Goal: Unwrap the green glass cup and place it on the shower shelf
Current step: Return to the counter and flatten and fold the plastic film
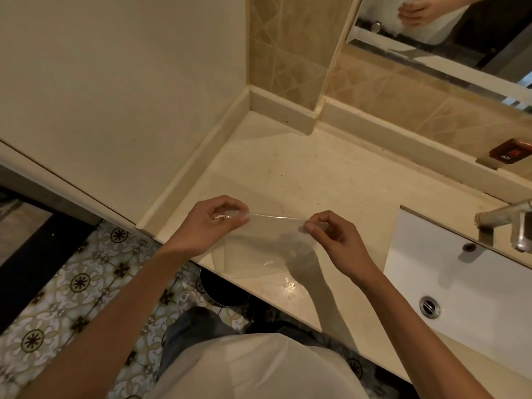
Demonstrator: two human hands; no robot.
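Two hands hold one clear wrap (267,249) stretched between them: the left hand (211,223) pinches its left top corner, the right hand (331,240) pinches the right one, and the sheet hangs below them over the counter (288,174). One sink (449,283) and one tap (506,217) lie right of the right hand. The cup is not in view.

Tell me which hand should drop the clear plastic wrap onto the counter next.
Probably left. Both hands pinch the clear plastic wrap; the left hand hovers over bare beige stone counter, while the right hand sits nearer the white sink.
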